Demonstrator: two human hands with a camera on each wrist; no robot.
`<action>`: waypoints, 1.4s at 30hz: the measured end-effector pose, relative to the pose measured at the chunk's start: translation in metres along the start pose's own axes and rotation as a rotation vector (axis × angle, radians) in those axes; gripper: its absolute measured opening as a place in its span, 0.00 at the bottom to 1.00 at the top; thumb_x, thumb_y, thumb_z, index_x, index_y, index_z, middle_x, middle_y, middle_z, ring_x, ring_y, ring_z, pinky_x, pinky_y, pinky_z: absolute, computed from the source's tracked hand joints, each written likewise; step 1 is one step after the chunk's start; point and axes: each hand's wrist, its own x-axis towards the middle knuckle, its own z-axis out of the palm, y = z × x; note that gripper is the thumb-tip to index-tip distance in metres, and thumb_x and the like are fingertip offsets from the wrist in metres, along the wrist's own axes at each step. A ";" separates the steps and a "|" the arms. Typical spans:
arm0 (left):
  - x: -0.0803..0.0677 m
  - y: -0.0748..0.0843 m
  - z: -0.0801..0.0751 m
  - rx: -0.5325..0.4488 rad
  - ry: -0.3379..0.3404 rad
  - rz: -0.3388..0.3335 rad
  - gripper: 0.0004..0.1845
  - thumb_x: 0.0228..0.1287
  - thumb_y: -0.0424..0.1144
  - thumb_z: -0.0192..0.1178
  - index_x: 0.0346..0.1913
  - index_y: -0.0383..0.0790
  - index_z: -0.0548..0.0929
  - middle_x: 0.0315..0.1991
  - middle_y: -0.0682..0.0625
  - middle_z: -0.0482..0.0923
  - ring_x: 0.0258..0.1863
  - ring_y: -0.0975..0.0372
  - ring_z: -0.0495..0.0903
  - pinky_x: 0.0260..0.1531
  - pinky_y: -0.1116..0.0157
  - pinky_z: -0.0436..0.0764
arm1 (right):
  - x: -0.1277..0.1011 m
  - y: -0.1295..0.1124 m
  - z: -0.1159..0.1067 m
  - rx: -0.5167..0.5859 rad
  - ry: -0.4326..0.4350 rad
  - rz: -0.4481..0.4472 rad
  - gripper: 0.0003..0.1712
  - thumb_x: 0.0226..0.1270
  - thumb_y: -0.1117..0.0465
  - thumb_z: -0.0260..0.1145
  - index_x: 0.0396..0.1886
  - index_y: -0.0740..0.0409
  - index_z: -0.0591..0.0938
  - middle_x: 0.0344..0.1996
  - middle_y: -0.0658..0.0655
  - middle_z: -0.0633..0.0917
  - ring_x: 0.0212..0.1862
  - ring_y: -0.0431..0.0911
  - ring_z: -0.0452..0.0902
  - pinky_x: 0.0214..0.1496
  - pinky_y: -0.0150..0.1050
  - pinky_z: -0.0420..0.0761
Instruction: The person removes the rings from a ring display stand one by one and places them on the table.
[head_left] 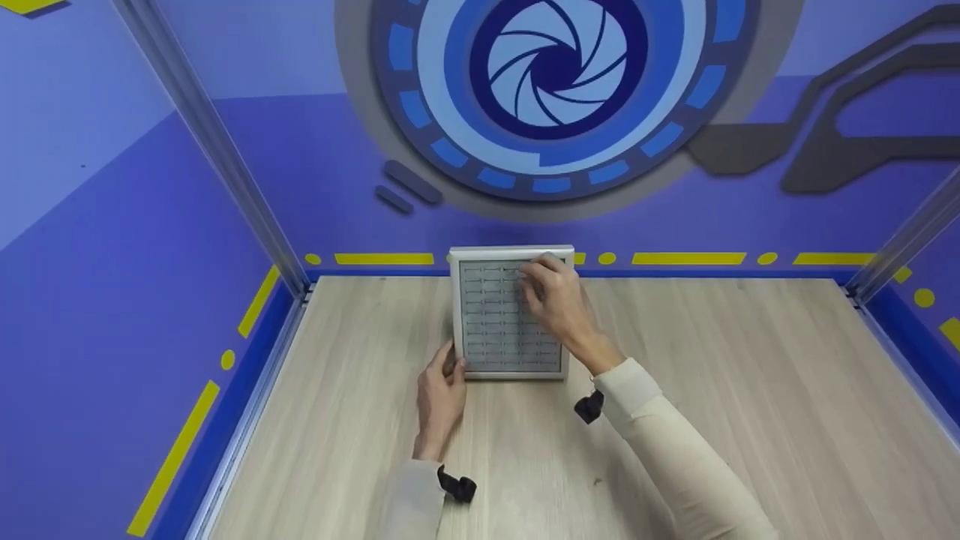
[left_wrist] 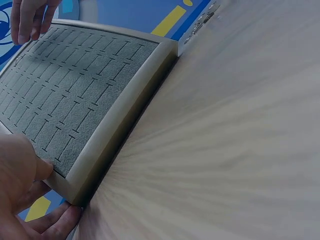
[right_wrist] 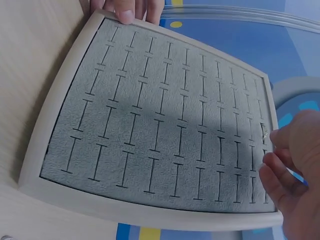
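A ring display tray (head_left: 512,315) with a pale frame and a grey slotted pad stands tilted up on the table, near the back wall. My left hand (head_left: 441,394) grips its lower left corner, thumb on the front of the frame and fingers behind the edge. Up at the top row, my right hand (head_left: 556,296) is bent over the pad. In the right wrist view a small shiny ring (right_wrist: 265,132) sits in an end slot, with my right fingertips right beside it. The left wrist view shows a gap between those fingertips and the slot.
The wooden table (head_left: 360,420) runs up to a blue printed back wall (head_left: 375,187). Metal posts (head_left: 225,150) mark the corners. A small shiny cluster (left_wrist: 202,22) lies by the tray in the left wrist view. Black wrist straps (head_left: 457,486) show at both cuffs.
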 end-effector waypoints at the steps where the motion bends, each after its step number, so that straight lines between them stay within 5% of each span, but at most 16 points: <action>1: 0.000 -0.001 0.000 -0.001 0.002 0.002 0.26 0.79 0.34 0.62 0.76 0.36 0.75 0.71 0.39 0.79 0.66 0.50 0.84 0.61 0.57 0.88 | 0.002 -0.001 0.002 -0.007 -0.002 0.001 0.07 0.69 0.72 0.73 0.44 0.65 0.91 0.41 0.60 0.87 0.39 0.51 0.86 0.39 0.42 0.90; 11: -0.001 -0.001 -0.002 -0.001 0.000 0.027 0.26 0.79 0.34 0.62 0.76 0.35 0.75 0.72 0.39 0.79 0.68 0.50 0.82 0.63 0.55 0.87 | 0.010 -0.007 0.019 -0.133 -0.019 -0.024 0.05 0.73 0.70 0.70 0.43 0.63 0.90 0.39 0.58 0.85 0.42 0.53 0.87 0.46 0.45 0.91; 20: 0.000 -0.001 -0.001 0.012 0.005 0.052 0.26 0.78 0.33 0.62 0.75 0.33 0.75 0.68 0.38 0.81 0.64 0.50 0.85 0.60 0.56 0.88 | 0.011 -0.006 0.024 -0.142 0.020 -0.023 0.04 0.74 0.70 0.70 0.41 0.64 0.91 0.37 0.58 0.84 0.38 0.52 0.85 0.41 0.45 0.89; 42: 0.001 -0.001 0.000 0.000 0.006 0.013 0.27 0.78 0.33 0.63 0.76 0.35 0.75 0.70 0.38 0.80 0.66 0.51 0.84 0.62 0.58 0.87 | 0.010 -0.004 0.024 -0.104 0.005 -0.017 0.04 0.76 0.71 0.68 0.40 0.64 0.89 0.39 0.58 0.84 0.43 0.52 0.86 0.47 0.45 0.90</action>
